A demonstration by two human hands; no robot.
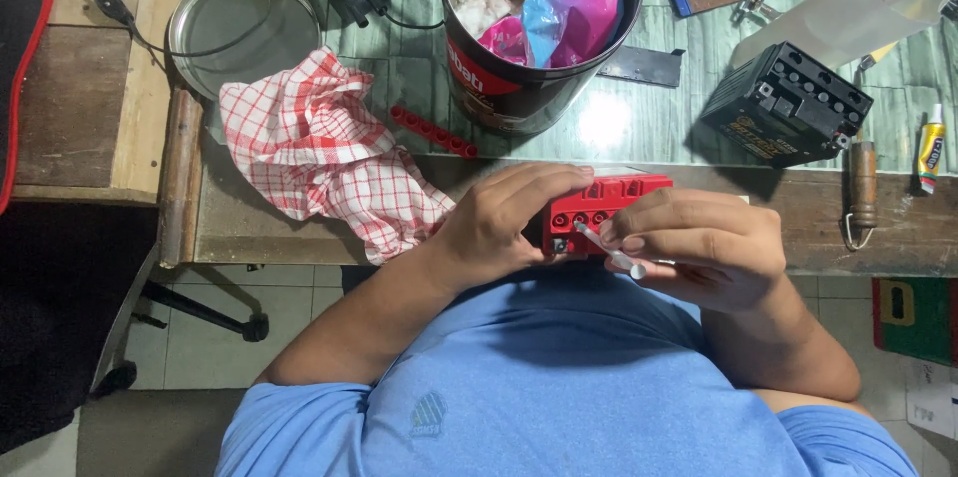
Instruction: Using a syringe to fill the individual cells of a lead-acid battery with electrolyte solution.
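The bench (639, 128) carries the big things at its far side: a dark metal can (539, 58) stuffed with pink and blue bags, left of it a red-checked cloth (319, 153) and a round metal lid (239, 23), and to the right a black battery (788, 103). A red strip of caps (431, 131) lies just beside the can.

At the near edge, against your chest, you hold the red battery (599, 210). Your left hand (499, 223) wraps its left end, grip clamped on the casing. It looks a rigid plastic block, probably dense for its size, smooth-sided and likely slippery, so hold it by the flat side walls and keep the ported top level.

Your right hand (704, 247) pinches a thin white tube (609, 245), its tip touching one of the round ports. It looks light and bendable; hold it close to the tip.
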